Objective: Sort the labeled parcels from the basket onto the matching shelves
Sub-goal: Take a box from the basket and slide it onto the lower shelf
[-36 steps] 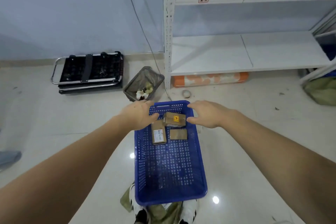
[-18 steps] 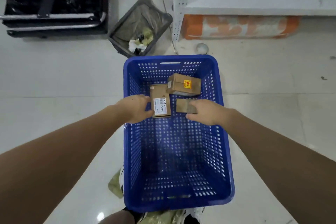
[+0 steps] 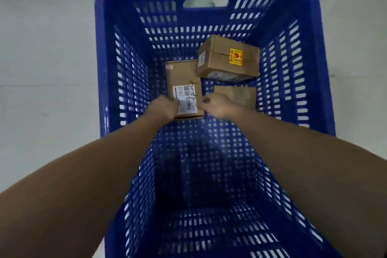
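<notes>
A pale, glossy tiled floor [image 3: 48, 65] fills the left and right edges of the frame, and on it stands a deep blue plastic basket with slotted walls [image 3: 293, 81] that takes up nearly the whole view.

Three cardboard parcels lie at the far end of its floor, in the upper centre of the frame. Centre-left is a flat brown cardboard parcel with a white barcode label and handwriting [image 3: 184, 88]. A taller brown cardboard box with a yellow and red sticker [image 3: 228, 58] sits to its upper right, one corner propped over it. A small plain flat cardboard piece [image 3: 236, 95] lies below that box, partly behind my wrist.

Both my arms reach in from the bottom of the frame. My left hand [image 3: 165, 107] touches the labelled parcel's near left edge; my right hand [image 3: 217, 104] touches its near right edge. Blur hides whether my fingers are curled around it.

I judge this parcel light and stiff, with smooth slippery sides. It is best taken by its two long edges, thumbs on top, clear of the label so that stays readable.
</notes>
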Available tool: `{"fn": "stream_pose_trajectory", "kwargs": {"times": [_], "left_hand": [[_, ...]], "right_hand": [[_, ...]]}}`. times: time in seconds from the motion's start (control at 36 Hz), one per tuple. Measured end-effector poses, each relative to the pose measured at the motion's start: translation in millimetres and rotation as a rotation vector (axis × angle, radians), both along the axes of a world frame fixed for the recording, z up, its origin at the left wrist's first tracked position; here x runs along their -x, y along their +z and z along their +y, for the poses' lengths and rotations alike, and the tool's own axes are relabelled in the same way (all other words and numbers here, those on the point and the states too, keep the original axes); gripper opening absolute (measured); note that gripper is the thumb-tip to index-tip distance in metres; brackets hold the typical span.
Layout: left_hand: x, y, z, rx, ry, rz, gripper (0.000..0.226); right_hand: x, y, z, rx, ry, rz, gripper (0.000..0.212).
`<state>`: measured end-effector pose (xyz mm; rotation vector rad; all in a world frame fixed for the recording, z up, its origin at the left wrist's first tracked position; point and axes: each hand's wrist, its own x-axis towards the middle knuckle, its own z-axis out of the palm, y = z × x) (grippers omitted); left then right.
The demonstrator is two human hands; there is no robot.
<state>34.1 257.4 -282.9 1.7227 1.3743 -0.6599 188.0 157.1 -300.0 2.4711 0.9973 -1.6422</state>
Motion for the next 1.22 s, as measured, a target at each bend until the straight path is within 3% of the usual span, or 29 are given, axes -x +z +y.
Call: {"fn": "stream_pose_trajectory", "kwargs": {"times": [0.17,0.25,0.33,0.39,0.47,0.56,0.61,0.69,0.78,0.86,1.03,1.08,1.14,1.22], "left_hand": [[-2.6,-71.1,-12.5,0.187,0.586,-0.147,0.045],[0.8,-84.5,-18.8,0.277,0.749,-0.18,0.04],[18.2,-134.7,-14.1,0.233,0.9,-0.166,0.057],[31.9,-148.2,-15.9,0.177,1.065,-0.211,0.067],[26.1,-41.1,-36.2,0.103,1.234,-0.35,0.048],[27.0,28.0,-52.5,0.042,1.341,-0.493,0.033],[31.5,68.2,-58.1,0.048,1.393,-0.563,0.039],[30.3,140.3,-59.2,0.078,1.436,-0.614,0.058],[24.3,225.1,-49.0,0.095,1.305,-0.656,0.031],[20.0,311.8,-31.1,0.064,1.087,-0.686,0.022],[3.3,492.1,-1.6,0.029,0.808,-0.807,0.012],[-3.3,552.4,2.9,-0.008,0.715,-0.851,0.018],[-11.1,613.9,2.1,-0.073,0.659,-0.891,0.035],[-21.7,704.7,-11.3,-0.157,0.705,-0.975,0.06]], "right_hand": [[21.8,-78.5,6.9,-0.109,-0.455,-0.01,0.054],[35.3,-82.9,2.2,-0.113,-0.69,0.139,0.046],[40.7,-76.7,-7.7,-0.13,-0.824,0.304,0.023],[45.8,-59.6,-14.2,-0.153,-0.902,0.357,0.036],[57.0,-20.9,-26.8,-0.142,-0.996,0.495,0.053],[65.7,29.4,-38.7,-0.142,-1.071,0.606,0.072],[68.7,71.2,-45.5,-0.167,-1.078,0.663,0.076],[69.7,144.6,-49.2,-0.2,-1.036,0.738,0.065],[46.5,226.4,-44.7,-0.284,-1.106,0.746,0.047],[3.8,320.0,-38.5,-0.365,-1.228,0.698,0.045],[-57.2,515.8,-36.4,-0.47,-1.022,0.602,0.04],[-66.2,578.6,-38.9,-0.479,-0.913,0.551,0.035],[-72.5,640.4,-41.9,-0.515,-0.803,0.469,0.043],[-73.2,730.3,-49.2,-0.633,-0.771,0.38,0.054]]}}
